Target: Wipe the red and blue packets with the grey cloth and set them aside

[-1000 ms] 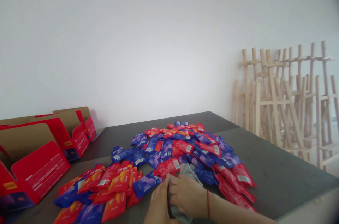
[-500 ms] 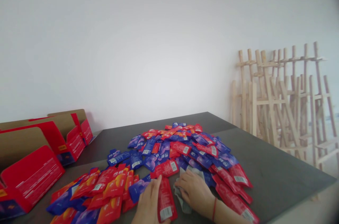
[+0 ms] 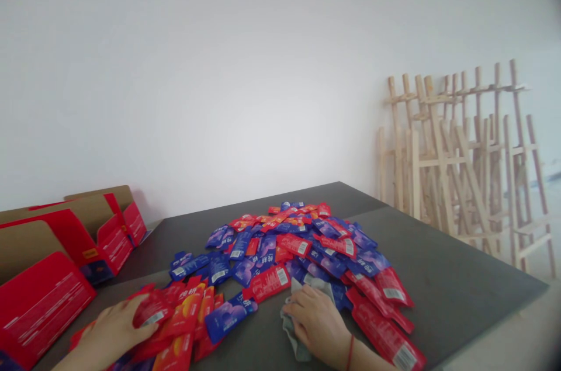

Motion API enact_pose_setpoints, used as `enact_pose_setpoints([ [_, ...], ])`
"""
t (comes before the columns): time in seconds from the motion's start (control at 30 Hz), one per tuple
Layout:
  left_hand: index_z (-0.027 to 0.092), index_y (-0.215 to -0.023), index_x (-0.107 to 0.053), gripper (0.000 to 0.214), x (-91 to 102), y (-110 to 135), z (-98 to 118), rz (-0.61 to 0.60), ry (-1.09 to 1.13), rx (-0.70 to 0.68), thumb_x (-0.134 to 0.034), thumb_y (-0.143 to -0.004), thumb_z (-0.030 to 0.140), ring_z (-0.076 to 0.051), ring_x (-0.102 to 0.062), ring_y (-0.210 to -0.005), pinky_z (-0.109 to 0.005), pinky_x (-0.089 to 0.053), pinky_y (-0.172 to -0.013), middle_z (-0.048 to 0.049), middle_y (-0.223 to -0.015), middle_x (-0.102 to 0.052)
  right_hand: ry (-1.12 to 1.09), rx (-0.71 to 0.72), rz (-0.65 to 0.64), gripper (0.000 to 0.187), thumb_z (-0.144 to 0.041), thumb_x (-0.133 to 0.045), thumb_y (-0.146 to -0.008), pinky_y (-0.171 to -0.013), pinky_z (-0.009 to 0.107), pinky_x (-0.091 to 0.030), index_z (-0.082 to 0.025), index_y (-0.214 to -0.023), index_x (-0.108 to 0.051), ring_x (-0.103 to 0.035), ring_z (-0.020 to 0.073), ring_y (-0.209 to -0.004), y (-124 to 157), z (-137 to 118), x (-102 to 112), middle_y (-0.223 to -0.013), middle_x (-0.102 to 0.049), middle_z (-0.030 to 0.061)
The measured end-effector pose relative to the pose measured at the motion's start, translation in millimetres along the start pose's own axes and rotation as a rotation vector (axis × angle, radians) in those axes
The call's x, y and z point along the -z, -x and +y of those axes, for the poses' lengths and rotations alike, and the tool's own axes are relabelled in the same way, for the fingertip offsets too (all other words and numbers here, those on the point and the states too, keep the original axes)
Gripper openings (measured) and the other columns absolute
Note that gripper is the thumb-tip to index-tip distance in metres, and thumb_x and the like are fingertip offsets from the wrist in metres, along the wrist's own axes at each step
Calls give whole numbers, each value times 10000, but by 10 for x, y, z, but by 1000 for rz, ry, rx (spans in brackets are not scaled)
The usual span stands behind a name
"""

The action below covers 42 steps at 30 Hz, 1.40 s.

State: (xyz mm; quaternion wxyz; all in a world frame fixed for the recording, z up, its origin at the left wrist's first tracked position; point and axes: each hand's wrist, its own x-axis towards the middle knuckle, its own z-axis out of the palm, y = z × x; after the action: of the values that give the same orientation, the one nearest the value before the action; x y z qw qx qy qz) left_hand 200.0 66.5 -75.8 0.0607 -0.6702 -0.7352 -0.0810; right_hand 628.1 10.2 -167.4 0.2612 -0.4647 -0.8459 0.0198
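Your left hand (image 3: 113,330) was at the lower left of the frame, its thumb and fingers parted about as far as the width of a red pouch (image 3: 153,311). The fingers touched one edge of that pouch and the thumb lay by the other; whether you were pinching it firmly or only resting on it, I could not tell. The pouch lay on top of the smaller pile (image 3: 187,315) of red, orange and blue pouches, at the lower left.

Your right hand (image 3: 319,319), with a red cord (image 3: 350,352) around the wrist, was at the lower centre, fingers curled and closed over a grey cloth (image 3: 298,345). The cloth was bunched beneath your fingers, with its ends showing above and below them.

Between your hands, a blue pouch (image 3: 228,317) lay slanted beside the smaller pile, and a red barcoded pouch (image 3: 268,282) lay just above and to its right. The larger heap (image 3: 274,245) spread across the middle of the dark table (image 3: 442,274). Open red boxes (image 3: 50,312) stood along the left edge of the frame.
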Motion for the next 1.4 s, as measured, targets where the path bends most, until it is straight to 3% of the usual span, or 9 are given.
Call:
enact_pose_setpoints([
  [0.13, 214, -1136, -716, 439, 145, 12, 162, -183, -167, 55, -528, -776, 381, -359, -521, -1322, -505, -409, -1028, -84, -1356, -664, 7, 0, -2, 259, -141, -561, -878, -830, 337, -383, -266, -1078, -666, -543, 213, -976, -7, -12, 5, -1026, -662, 13],
  [0.27, 115, -1098, -721, 500, 234, 186, 889, -85, -315, -5, -476, -851, 474, -402, -396, -1409, -569, -331, -1094, -208, -1446, -557, 9, 1, 1, 245, -153, -559, -882, -839, 336, -384, -267, -1071, -667, -541, 209, -976, -8, -13, -1, -1023, -660, 10],
  [0.33, 68, -1181, -675, 497, 147, 278, 1361, 25, -278, -145, -444, -879, 388, -383, -458, -1354, -551, -315, -1110, -237, -1404, -578, 11, -2, -4, 240, -154, -556, -881, -838, 335, -387, -264, -1062, -669, -543, 208, -970, -4, -9, -4, -1014, -660, 10],
  [0.47, 121, -1225, -661, 429, -200, 357, 2206, -89, 0, -427, -462, -871, 256, -293, -514, -1313, -416, -375, -1099, -147, -1363, -633, 4, -2, 0, 252, -159, -567, -866, -840, 332, -396, -276, -1067, -666, -548, 209, -979, 0, 6, 6, -1025, -665, 2],
  [0.6, 123, -1348, -566, 544, -439, 271, 2631, -121, 80, -487, -498, -810, 164, -283, -526, -1304, -401, -385, -1094, -138, -1385, -618, -6, 17, 10, 281, -149, -576, -847, -862, 331, -407, -275, -1081, -667, -562, 209, -979, -5, 32, 5, -1044, -675, 9],
  [0.77, 75, -1263, -592, 621, -449, 178, 2659, -144, 156, -480, -637, -650, 162, -339, -561, -1240, -414, -433, -1026, -197, -1302, -642, -58, 53, 51, 291, -139, -570, -835, -856, 340, -430, -258, -1074, -683, -582, 223, -961, 1, 51, -9, -1022, -692, 35],
  [0.9, 148, -1158, -649, 421, -376, 330, 2553, -161, 227, -528, -588, -741, 164, -285, -630, -1107, -385, -459, -966, -128, -1173, -708, -209, 91, 124, 316, -116, -543, -848, -854, 326, -462, -257, -1089, -692, -601, 205, -941, 19, 57, 62, -1038, -699, 41],
  [1.17, 247, -801, -694, 341, -283, 665, 2375, -36, 502, -690, -422, -779, 42, -258, -548, -1154, -448, -381, -1038, -56, -1125, -675, -631, -137, 564, 274, -277, -454, -1004, -891, 381, -511, -243, -1119, -700, -631, 243, -1009, 25, 233, 108, -1061, -679, 103],
  [1.4, 239, -691, -568, 235, -459, 770, 2240, -137, 955, -561, -398, -838, 167, -207, -619, -922, -344, -493, -874, -39, -936, -624, -366, 69, 203, 266, -151, -517, -918, -894, 360, -483, -237, -1085, -706, -629, 213, -947, -4, 107, 123, -1018, -704, 68],
])
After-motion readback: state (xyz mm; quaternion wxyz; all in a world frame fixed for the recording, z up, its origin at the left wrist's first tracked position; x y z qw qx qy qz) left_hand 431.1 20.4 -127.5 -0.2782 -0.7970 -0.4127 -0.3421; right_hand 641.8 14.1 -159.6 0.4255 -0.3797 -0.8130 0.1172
